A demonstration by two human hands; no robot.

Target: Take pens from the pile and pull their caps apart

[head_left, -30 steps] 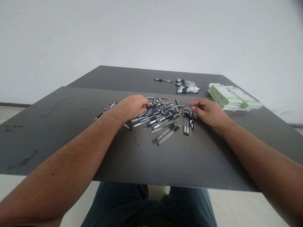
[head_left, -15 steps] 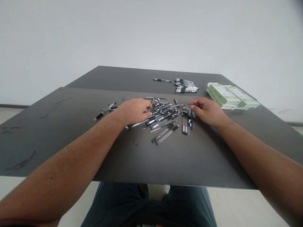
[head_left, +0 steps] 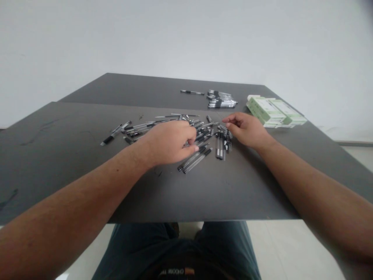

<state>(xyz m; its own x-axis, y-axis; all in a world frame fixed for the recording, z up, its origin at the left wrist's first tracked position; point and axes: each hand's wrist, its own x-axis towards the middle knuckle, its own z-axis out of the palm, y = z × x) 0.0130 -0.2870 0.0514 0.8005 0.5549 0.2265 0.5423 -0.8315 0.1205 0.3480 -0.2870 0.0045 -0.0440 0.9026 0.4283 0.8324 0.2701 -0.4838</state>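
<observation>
A loose heap of several black-and-clear pens (head_left: 204, 134) lies on the dark grey table (head_left: 72, 147). My left hand (head_left: 170, 142) rests on the heap's near left side, fingers curled down over pens; whether it grips one is hidden. My right hand (head_left: 247, 130) sits at the heap's right edge, thumb and fingers pinched together by the pens there, what they hold too small to make out. Two pens (head_left: 195, 158) lie side by side just in front of my left hand.
A tidy bundle of pens (head_left: 221, 101) and a single pen (head_left: 192, 92) lie at the far side. Green-and-white boxes (head_left: 274, 111) sit at the far right. A stray pen (head_left: 112, 136) lies left of the heap. The table's near edge crosses above my knees.
My left hand has slid right and toward me across the heap, uncovering pens on its left. My right hand has barely shifted. The camera tilted a little.
</observation>
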